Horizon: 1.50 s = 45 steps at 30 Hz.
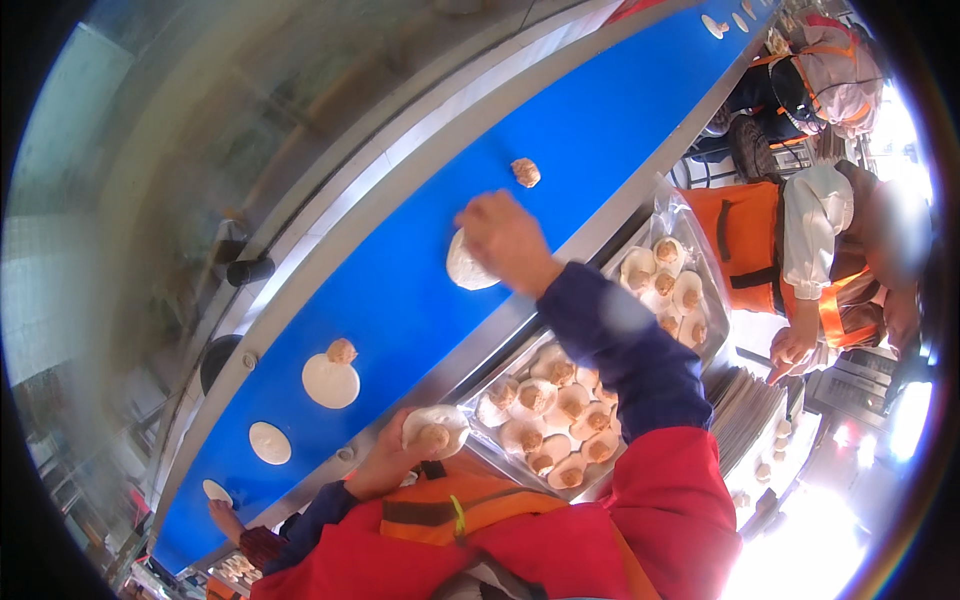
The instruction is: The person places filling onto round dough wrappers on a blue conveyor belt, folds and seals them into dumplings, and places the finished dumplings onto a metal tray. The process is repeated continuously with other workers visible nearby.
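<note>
My left hand (pixel 386 457) holds a round of dough (pixel 448 420) with a ball of filling (pixel 433 438) on it, over the belt's near edge. Above the blue conveyor belt (pixel 405 307), my right hand (pixel 506 240) is at a flat dough round (pixel 466 262); its fingers are bent and blurred, and whether they grip the dough is hard to see. A lone filling ball (pixel 526 172) lies just beyond that hand. To the left on the belt, another filling ball (pixel 341 351) rests on the edge of a dough round (pixel 330 381); a plain dough round (pixel 270 443) lies lower left.
A tray lined with plastic (pixel 510 466) beside me holds several dough rounds with filling; a similar tray (pixel 720 330) stands further right. A co-worker's hand (pixel 225 519) touches dough at the belt's lower left. Another person in an orange apron (pixel 739 244) is at the right, near stacked sheets (pixel 750 412).
</note>
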Available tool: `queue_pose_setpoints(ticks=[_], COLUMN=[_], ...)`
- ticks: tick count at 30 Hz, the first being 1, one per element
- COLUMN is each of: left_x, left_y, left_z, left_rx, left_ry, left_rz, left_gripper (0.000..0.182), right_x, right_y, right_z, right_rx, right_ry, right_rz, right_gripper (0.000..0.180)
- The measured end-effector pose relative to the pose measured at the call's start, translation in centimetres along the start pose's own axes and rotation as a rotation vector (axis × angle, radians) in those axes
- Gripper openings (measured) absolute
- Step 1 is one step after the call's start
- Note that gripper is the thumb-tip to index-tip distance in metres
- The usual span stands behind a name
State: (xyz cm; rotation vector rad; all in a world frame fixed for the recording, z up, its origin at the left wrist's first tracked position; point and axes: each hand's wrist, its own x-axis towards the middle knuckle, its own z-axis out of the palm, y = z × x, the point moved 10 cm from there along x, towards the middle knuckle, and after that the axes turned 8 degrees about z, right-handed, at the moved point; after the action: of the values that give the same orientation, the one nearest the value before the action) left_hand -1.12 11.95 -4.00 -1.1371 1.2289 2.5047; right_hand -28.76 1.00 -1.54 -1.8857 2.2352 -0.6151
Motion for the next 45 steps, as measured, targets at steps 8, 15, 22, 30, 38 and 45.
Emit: queue_pose_setpoints(ticks=[8, 15, 22, 30, 38, 45], left_x=[-0.7, -3.8, -4.0, -5.0, -3.7, -3.4], left_y=[-0.1, 0.3, 0.4, 0.3, -3.5, -5.6], left_z=[-0.3, 0.5, 1.8, 7.4, 12.9, 16.4], left_rx=[0.079, -0.055, 0.082, 0.081, 0.176, 0.196], left_ry=[-0.024, -0.021, -0.048, -0.176, -0.309, -0.352], left_rz=[0.096, -0.018, 0.02, 0.016, -0.135, -0.099], left_gripper=[0.047, 0.048, 0.041, 0.039, 0.04, 0.04], right_x=[-3.6, -3.1, -5.7, -22.2, -49.8, -51.1], right_y=[-2.1, -6.6, -14.1, -2.6, 8.2, 10.6], right_z=[3.2, 9.4, 9.1, -4.0, -12.1, -8.4], right_rx=[0.278, 0.28, 0.425, 1.003, 1.278, 1.627], right_ry=[-0.015, -0.342, -0.274, 0.117, 0.823, 0.81], right_rz=[0.389, 0.577, 0.43, 0.926, 1.354, 1.287], right_gripper=[0.044, 0.027, 0.017, 0.037, 0.045, 0.049])
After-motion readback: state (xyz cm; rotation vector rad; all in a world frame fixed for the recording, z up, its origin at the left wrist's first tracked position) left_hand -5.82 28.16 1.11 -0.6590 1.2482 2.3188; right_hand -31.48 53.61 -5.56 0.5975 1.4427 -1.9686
